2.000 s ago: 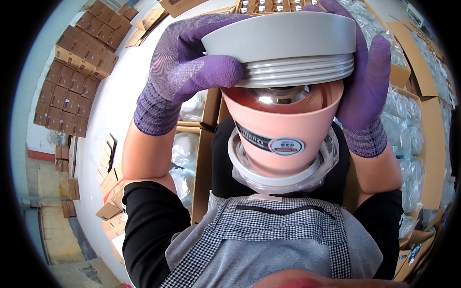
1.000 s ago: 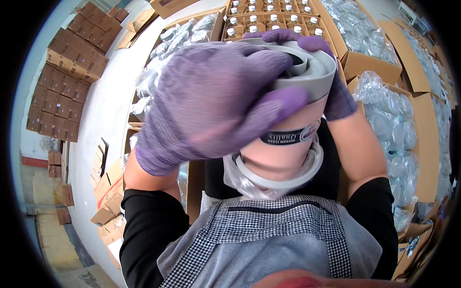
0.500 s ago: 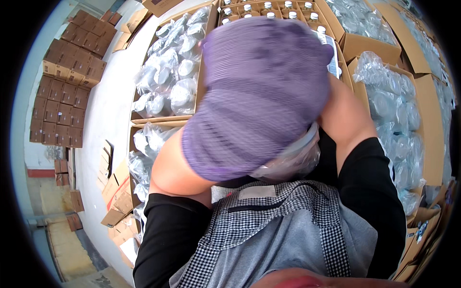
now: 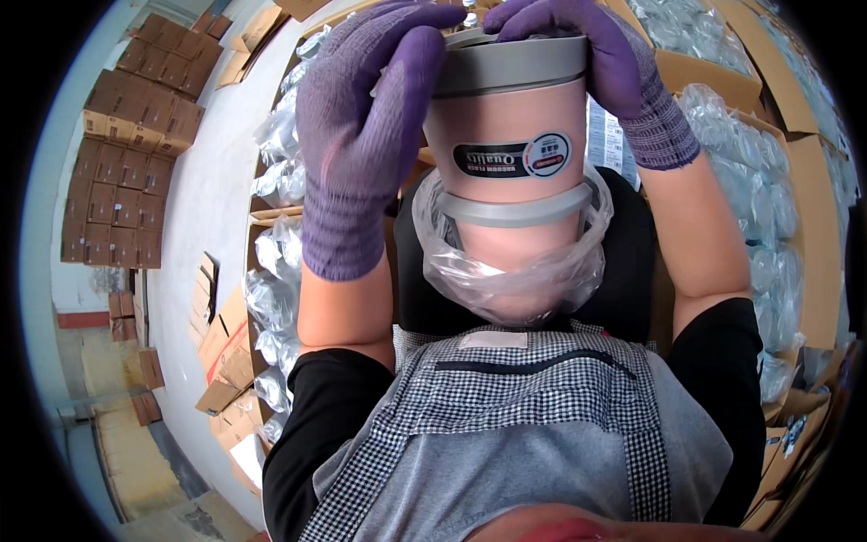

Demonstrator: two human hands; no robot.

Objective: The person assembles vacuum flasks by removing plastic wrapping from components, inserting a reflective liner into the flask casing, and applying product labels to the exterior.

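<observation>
A pink vacuum flask point(image 4: 506, 117) with a grey lid point(image 4: 510, 68) stands before my apron, over my dark-clothed lap. It carries a grey band point(image 4: 515, 210) and an upside-down black label. Around its lower part bunches a clear plastic bag point(image 4: 452, 271), pushed down from the upper body. In a purple knit glove, my left hand point(image 4: 370, 117) closes on the lid's left side, thumb beside the rim. My right hand point(image 4: 596, 54), gloved alike, curls its fingers over the top and right side of the lid. The fingertips of both hands are partly hidden at the upper edge.
Open cartons of plastic-wrapped items flank me on the left point(image 4: 275, 262) and right point(image 4: 745, 208). Beyond the flask, a carton with bottles is mostly hidden. Brown boxes point(image 4: 135, 135) are stacked along the left wall. Flattened cardboard point(image 4: 230, 352) lies on the pale floor.
My hands were blurred and crossed in front of the flask. They have moved up and apart to the lid's sides, uncovering the pink body and the lowered bag.
</observation>
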